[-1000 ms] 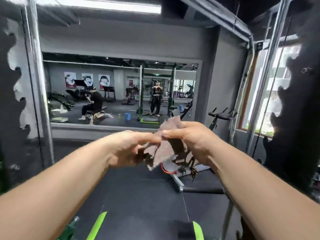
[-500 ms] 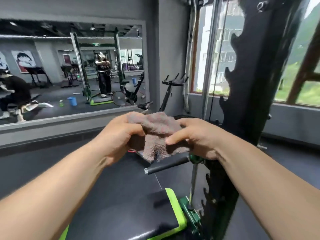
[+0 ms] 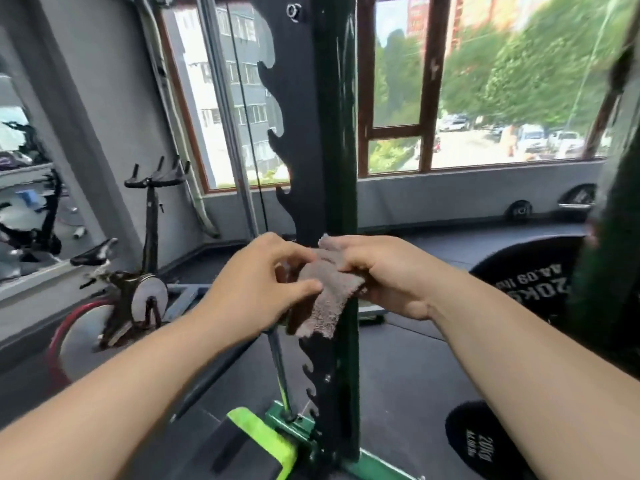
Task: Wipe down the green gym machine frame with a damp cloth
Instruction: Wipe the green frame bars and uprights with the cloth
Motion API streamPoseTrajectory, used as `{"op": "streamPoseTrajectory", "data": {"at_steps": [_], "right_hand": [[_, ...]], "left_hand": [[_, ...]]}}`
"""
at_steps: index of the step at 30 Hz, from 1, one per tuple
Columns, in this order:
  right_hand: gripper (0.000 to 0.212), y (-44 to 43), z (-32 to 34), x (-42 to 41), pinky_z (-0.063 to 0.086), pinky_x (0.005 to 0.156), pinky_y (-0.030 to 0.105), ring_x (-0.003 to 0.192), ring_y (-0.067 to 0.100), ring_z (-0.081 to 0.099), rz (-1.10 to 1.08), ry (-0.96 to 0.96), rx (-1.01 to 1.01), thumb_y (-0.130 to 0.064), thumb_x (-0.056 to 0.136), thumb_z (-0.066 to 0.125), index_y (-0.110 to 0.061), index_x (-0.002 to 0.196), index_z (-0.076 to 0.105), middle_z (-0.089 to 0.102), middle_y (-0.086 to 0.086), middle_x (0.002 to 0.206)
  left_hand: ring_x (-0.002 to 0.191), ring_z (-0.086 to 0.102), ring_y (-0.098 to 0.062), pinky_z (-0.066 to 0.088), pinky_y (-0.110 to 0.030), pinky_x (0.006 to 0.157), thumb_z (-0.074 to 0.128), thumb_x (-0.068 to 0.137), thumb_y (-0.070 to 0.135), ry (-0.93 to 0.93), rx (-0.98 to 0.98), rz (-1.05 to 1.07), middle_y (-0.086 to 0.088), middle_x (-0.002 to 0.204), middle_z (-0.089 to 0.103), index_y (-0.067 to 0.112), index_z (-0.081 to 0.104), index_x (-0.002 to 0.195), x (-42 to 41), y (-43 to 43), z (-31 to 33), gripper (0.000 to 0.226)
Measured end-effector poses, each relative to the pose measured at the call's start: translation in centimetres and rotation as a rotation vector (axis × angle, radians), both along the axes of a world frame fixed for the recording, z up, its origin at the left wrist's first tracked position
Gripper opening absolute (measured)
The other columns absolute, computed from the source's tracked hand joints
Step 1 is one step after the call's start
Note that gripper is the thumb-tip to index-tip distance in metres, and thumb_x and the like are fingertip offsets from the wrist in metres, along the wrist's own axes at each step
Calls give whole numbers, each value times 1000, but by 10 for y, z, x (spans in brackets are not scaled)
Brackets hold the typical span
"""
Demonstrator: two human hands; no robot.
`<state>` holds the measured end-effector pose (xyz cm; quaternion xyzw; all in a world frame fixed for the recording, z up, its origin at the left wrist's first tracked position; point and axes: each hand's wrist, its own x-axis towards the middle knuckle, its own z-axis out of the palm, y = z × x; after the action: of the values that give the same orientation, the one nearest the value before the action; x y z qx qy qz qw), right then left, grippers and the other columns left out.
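A small grey-brown cloth (image 3: 327, 299) hangs between both hands in front of the dark green upright post (image 3: 341, 140) of the gym machine. My left hand (image 3: 256, 289) pinches its left edge with thumb and fingers. My right hand (image 3: 388, 271) grips its right side, fingers curled over the top. The cloth's lower end dangles across the post. The post carries a black toothed hook plate (image 3: 294, 98) on its left side and meets a bright green base rail (image 3: 374, 462) at the floor.
A spin bike (image 3: 138, 271) stands left, by the wall mirror. Black weight plates (image 3: 530, 282) lie on the floor to the right. A bench with a lime-green edge (image 3: 263, 441) sits below. Windows fill the wall behind the post.
The view has swung right from the mirror to the window, so the post now stands straight ahead. Both hands have kept hold of the cloth and regripped it.
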<state>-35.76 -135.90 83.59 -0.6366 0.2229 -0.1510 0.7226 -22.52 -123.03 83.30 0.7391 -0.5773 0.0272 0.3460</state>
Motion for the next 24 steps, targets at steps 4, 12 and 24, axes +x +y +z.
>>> {"op": "streamPoseTrajectory", "data": {"at_steps": [4,12,24], "right_hand": [[14,-21,1,-25,38,67,30,80,25,39,-176,19,-87,12,75,50,12,89,53,41,10,83],[25,-94,26,-92,58,80,24,88,15,69,-404,203,-546,0,90,62,-13,110,67,71,4,99],[11,-130,74,-146,49,72,35,72,11,63,-531,612,-760,-17,73,84,-15,82,77,74,2,77]], "left_hand": [[87,55,-4,44,-24,76,76,74,19,-8,-36,-158,11,89,59,32,56,72,-10,-38,-8,24],[67,58,-1,44,-22,64,80,75,39,103,102,-315,12,79,64,41,62,86,-58,-144,3,22],[66,54,-14,39,-33,68,66,82,16,481,282,-842,4,66,62,10,61,86,-84,-269,29,9]]}}
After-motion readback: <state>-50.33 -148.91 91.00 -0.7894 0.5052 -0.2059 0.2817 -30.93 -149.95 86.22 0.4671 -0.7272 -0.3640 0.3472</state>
